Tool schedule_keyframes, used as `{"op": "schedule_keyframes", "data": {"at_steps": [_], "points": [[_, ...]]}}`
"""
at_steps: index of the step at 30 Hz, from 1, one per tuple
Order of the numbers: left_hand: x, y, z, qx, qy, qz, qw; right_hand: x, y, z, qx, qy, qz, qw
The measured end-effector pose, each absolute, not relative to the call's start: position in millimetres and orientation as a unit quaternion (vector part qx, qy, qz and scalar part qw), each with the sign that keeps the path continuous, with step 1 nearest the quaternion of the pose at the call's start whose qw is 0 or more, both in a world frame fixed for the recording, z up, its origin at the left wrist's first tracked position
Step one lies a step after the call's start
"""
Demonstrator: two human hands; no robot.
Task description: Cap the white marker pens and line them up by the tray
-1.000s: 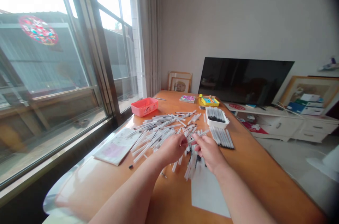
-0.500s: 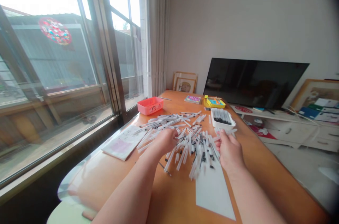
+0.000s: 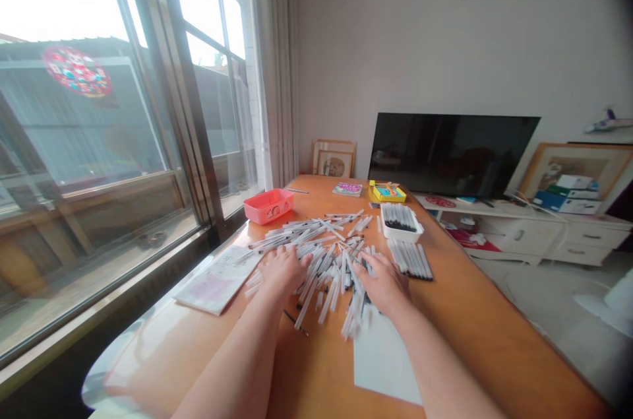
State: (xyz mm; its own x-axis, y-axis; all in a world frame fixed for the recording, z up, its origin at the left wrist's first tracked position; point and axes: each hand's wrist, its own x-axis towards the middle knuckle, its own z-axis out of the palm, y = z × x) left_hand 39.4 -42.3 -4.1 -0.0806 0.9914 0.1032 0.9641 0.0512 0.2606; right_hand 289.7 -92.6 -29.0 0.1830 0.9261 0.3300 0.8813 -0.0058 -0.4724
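Note:
A loose heap of white stick pens with black tips (image 3: pixel 324 260) covers the middle of the wooden table (image 3: pixel 475 320). My left hand (image 3: pixel 283 270) lies palm down on the heap's left side, and my right hand (image 3: pixel 380 284) lies palm down on its right side. Neither hand shows a pen gripped in its fingers. Just beyond my right hand, a neat row of pens (image 3: pixel 410 259) lies beside a white tray (image 3: pixel 401 224) holding upright pens, black ends showing. A sheet of white paper (image 3: pixel 383 363) lies under the heap's near end.
A printed booklet (image 3: pixel 217 280) lies left of the heap. At the far end stand a pink plastic basket (image 3: pixel 268 206), a yellow box (image 3: pixel 387 192) and a small book (image 3: pixel 347 189). A window runs along the table's left side; a television and white cabinet stand beyond.
My hands have moved apart from holding pens together and now lie flat on the heap. My right hand has dropped back from the tray, and the view has shifted slightly.

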Motion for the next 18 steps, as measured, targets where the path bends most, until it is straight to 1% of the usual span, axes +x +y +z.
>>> {"op": "schedule_keyframes", "data": {"at_steps": [2, 5, 14, 18], "points": [[49.9, -47.1, -7.0, 0.710, 0.689, 0.139, 0.041, 283.3, -92.0, -34.7, -0.704, -0.653, 0.047, 0.276], [63.4, -55.5, -6.5, 0.748, 0.649, 0.130, 0.040, 276.8, -90.1, -42.4, -0.697, -0.665, 0.054, 0.264], [93.2, -74.7, -5.5, 0.830, 0.540, 0.122, 0.068, 279.4, -76.3, -51.4, -0.688, -0.647, 0.083, 0.319], [96.1, -74.5, -8.2, 0.860, 0.490, 0.117, 0.078, 281.2, -72.4, -55.5, -0.684, -0.643, 0.078, 0.335]]}}
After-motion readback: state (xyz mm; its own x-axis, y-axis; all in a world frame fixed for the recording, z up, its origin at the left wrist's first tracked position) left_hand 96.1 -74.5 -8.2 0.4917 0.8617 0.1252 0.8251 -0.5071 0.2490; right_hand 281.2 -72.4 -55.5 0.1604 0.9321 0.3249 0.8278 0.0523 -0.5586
